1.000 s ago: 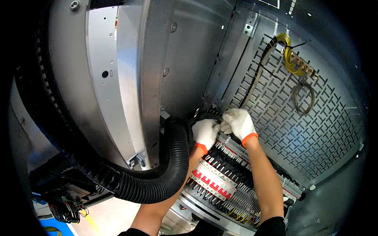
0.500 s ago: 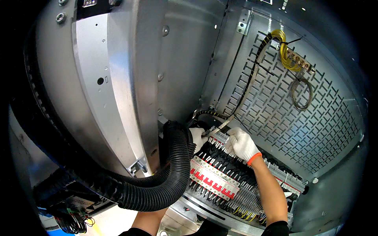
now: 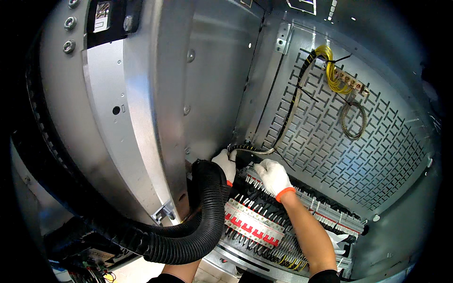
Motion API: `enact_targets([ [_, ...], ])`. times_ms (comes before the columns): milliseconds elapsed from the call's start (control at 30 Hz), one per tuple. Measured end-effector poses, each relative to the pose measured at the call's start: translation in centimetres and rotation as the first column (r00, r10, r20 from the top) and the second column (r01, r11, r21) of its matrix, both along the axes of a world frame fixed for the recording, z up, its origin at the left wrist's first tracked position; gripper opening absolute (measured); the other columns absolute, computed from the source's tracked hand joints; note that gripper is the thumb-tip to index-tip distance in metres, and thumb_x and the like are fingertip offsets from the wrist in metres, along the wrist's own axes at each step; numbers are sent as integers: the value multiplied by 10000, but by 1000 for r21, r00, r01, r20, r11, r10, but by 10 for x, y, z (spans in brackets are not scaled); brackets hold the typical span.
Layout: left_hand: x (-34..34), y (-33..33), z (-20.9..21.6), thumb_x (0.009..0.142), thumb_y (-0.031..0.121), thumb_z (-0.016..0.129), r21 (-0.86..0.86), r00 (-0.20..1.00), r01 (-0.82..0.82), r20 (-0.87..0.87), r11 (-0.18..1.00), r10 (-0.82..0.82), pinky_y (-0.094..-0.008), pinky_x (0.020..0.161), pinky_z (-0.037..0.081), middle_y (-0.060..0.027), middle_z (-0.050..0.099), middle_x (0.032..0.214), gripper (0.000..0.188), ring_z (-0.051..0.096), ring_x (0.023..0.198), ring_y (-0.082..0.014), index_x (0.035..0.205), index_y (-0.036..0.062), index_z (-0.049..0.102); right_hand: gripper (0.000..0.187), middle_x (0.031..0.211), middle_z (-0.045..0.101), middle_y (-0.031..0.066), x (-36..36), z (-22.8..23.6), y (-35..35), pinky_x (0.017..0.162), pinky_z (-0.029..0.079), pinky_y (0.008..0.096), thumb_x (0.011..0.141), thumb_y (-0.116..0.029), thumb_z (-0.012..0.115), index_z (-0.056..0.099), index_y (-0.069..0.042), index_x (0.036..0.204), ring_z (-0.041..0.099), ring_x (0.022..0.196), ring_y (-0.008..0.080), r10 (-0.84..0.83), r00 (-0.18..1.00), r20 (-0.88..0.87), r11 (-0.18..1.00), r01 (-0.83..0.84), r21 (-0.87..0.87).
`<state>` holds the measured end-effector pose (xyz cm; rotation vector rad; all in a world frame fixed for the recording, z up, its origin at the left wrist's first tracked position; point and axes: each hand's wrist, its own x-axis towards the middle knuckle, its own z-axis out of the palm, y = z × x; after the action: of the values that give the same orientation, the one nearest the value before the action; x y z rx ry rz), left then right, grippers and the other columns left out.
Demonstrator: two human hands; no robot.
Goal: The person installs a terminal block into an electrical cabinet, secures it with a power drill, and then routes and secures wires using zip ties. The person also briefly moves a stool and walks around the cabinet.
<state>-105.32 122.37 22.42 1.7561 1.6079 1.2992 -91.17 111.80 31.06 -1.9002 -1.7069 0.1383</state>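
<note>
My left hand (image 3: 225, 163), in a white glove with an orange cuff, is closed at the cabinet's inner corner. Its fingers are around the end of a pale braided cable (image 3: 262, 152), which runs beside a black, yellow-striped wire bundle (image 3: 244, 147). The black corrugated hose hides part of this hand's wrist and forearm. My right hand (image 3: 273, 176), gloved the same way, hovers over the upper row of terminals (image 3: 252, 180). Its fingers are curled together, and anything between them is too small or hidden to make out.
A thick corrugated hose (image 3: 212, 212) curves past my left arm. Red-switched breakers (image 3: 253, 223) sit in front, with many wires around them. Behind stands a slotted metal panel (image 3: 330, 151) carrying yellow wires (image 3: 325, 52) and a coiled cable (image 3: 353, 121). A metal post (image 3: 141, 94) rises at left.
My left hand has moved up and left into the corner, drawing the pale cable alongside the black bundle. My right hand has shifted slightly left. The view has also moved a little.
</note>
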Motion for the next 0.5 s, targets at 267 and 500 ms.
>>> enact_targets([
  [267, 2, 13, 3, 976, 337, 648, 156, 998, 2, 56, 988, -10, -475, 819, 550, -205, 725, 1022, 344, 694, 945, -414, 1145, 37, 650, 275, 836, 703, 292, -40, -1, 24, 733, 594, 491, 905, -137, 540, 732, 53, 854, 708, 778, 453, -212, 830, -516, 960, 77, -270],
  [500, 6, 23, -10, 996, 316, 632, 143, 995, 92, 10, 985, -95, -465, 842, 550, -219, 720, 1111, 377, 698, 974, -410, 1269, 56, 636, 276, 964, 700, 311, -32, -55, 77, 839, 582, 479, 874, -156, 587, 743, 50, 969, 701, 950, 449, -280, 945, -169, 953, 294, 68],
])
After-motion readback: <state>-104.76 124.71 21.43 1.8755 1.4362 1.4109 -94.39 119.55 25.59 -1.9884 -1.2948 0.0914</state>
